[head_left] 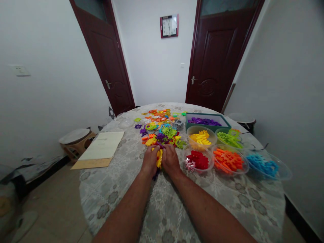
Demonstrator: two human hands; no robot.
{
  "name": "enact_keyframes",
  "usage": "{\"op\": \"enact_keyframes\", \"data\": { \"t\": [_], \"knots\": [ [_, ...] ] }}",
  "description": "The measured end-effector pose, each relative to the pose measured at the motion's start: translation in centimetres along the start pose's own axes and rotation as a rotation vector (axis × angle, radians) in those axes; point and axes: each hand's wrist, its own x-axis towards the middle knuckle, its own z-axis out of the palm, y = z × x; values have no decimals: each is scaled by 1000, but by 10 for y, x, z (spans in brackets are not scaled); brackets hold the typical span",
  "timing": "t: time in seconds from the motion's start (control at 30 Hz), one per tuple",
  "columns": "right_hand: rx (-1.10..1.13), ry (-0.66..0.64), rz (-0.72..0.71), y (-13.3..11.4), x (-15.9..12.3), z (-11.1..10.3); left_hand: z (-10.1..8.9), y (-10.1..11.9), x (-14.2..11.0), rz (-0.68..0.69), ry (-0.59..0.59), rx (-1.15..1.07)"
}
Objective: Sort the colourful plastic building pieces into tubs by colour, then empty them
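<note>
My left hand (pixel 150 158) and my right hand (pixel 170 158) are close together over the middle of the table, fingers closed around a yellow plastic building piece (pixel 159 158). Purple bits show above it and below it, between my hands; whether they are joined to it I cannot tell. My fingertips are partly hidden behind my hands. Just beyond them lies a loose heap of interlocking plastic pieces (pixel 165 132) in purple, green, blue, yellow and red. Farther back, orange pieces (pixel 158 116) are spread out.
Clear bowls at right hold yellow (pixel 200 138), green (pixel 230 138), red (pixel 198 160), orange (pixel 227 160) and blue pieces (pixel 263 164). Behind them stands a green box (pixel 209 129) with purple pieces. Papers (pixel 102 145) lie at the left on the patterned tablecloth (pixel 113 199). A stool (pixel 76 136) stands beyond.
</note>
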Motion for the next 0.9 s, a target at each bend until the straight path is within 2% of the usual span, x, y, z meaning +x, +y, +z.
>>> {"op": "enact_keyframes", "data": {
  "t": [0.37,0.6,0.77,0.9],
  "knots": [
    [4,-97,-268,-15,-1,-7,-5,13,-17,-9,5,-103],
    [85,-35,-211,-12,-6,-11,-10,12,-16,-60,-15,-210],
    [76,-59,-277,-18,-5,-16,-12,16,-16,-108,-75,-251],
    [62,-75,-309,-25,-4,-17,-11,14,-16,-114,-64,-263]
  ]
}}
